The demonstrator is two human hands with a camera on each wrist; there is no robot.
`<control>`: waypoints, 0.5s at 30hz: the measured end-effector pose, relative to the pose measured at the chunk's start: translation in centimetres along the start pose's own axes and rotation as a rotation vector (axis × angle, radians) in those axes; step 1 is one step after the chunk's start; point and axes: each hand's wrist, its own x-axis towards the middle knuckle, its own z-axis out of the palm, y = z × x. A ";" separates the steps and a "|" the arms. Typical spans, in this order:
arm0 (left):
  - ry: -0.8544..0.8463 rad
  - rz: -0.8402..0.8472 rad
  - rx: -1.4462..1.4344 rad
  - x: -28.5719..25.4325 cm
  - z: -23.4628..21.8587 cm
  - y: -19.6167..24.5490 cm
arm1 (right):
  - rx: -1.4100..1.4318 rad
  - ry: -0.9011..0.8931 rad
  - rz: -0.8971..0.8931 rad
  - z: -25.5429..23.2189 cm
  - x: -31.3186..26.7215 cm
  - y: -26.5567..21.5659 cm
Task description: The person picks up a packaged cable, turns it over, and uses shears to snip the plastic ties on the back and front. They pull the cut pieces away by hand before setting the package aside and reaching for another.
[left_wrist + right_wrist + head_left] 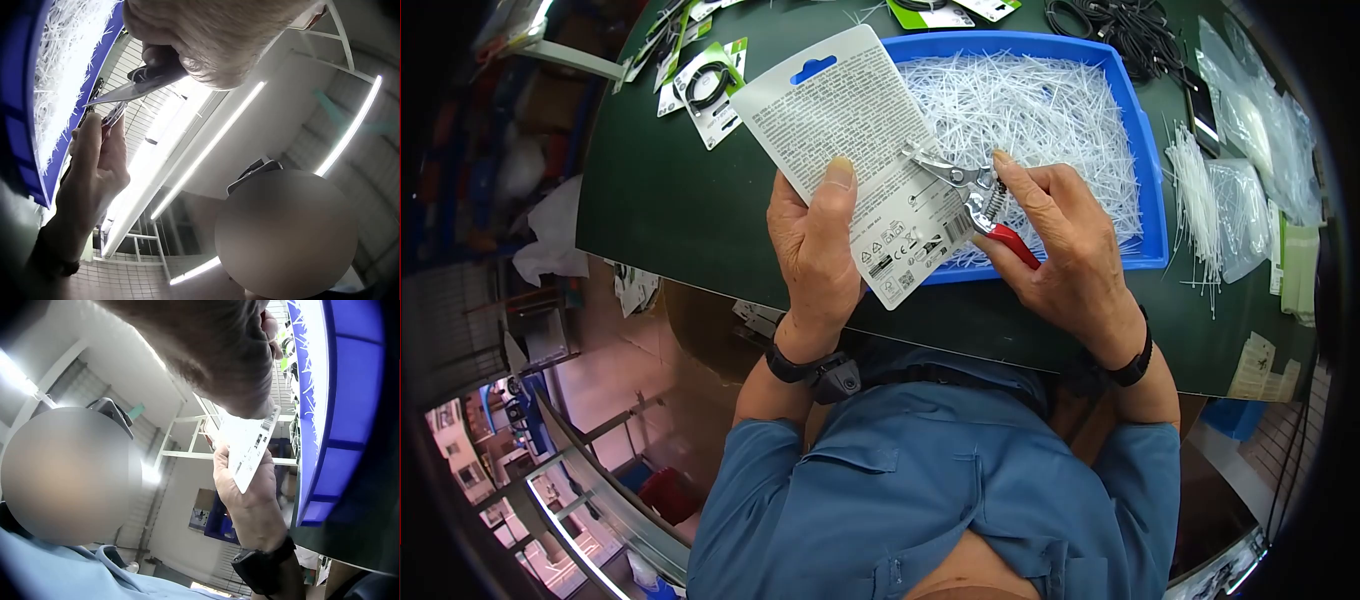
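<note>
A printed card (850, 130) with a blue-looking hanging slot is gripped by the left hand (820, 235), thumb on its printed face. The right hand (1075, 240) holds red-handled metal pliers or cutters (975, 185), their jaws at the card's right edge. In the left wrist view the right hand (94, 165) holds the tool near the card (134, 89). The right wrist view shows the left hand (247, 487) behind the card (250, 440). What lies on the card's far side is hidden in the head view.
Behind the hands, a blue tray (1155, 190) holds many thin white strips (1040, 120). Carded black cables (705, 90) lie at the back left, loose black cables (1115, 30) at the back right. White ties (1195, 200) and clear plastic bags (1270, 130) lie right of the tray.
</note>
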 end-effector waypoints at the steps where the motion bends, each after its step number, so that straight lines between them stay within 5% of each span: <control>1: -0.002 -0.003 0.003 0.0 0.1 0.0 | -0.006 0.017 -0.016 0.1 -0.1 0.0; 15: 0.019 -0.004 0.090 0.5 1.2 -2.3 | 0.015 -0.012 0.113 0.4 -3.0 0.4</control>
